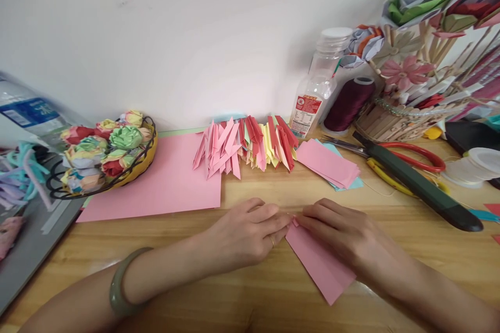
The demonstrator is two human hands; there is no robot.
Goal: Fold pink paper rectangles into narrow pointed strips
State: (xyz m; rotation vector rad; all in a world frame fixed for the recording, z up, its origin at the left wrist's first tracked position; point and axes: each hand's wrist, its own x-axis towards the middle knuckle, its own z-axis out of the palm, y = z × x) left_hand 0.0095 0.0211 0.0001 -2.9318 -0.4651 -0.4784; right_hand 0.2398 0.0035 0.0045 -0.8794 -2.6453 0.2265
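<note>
A rectangular strip of pink paper (318,265) lies slanted on the wooden table, its far end between my two hands. My left hand (253,229) has its fingers closed at that far end, where a small fold shows. My right hand (344,231) pinches the same end from the other side, its fingers lying along the strip's right edge. Both sets of fingertips partly hide the fold. Beyond my hands stands a row of folded paper pieces (246,145) in pink, red and yellow. A small stack of pink paper slips (328,163) lies beside it, over blue ones.
At left, a basket (154,148) of paper flowers rests on a large pink sheet (187,182). Behind on the right stand a clear bottle (312,88) and a purple thread spool (349,104). Scissors (417,153) and a dark-handled tool (425,187) lie at right, near a stick basket (410,119).
</note>
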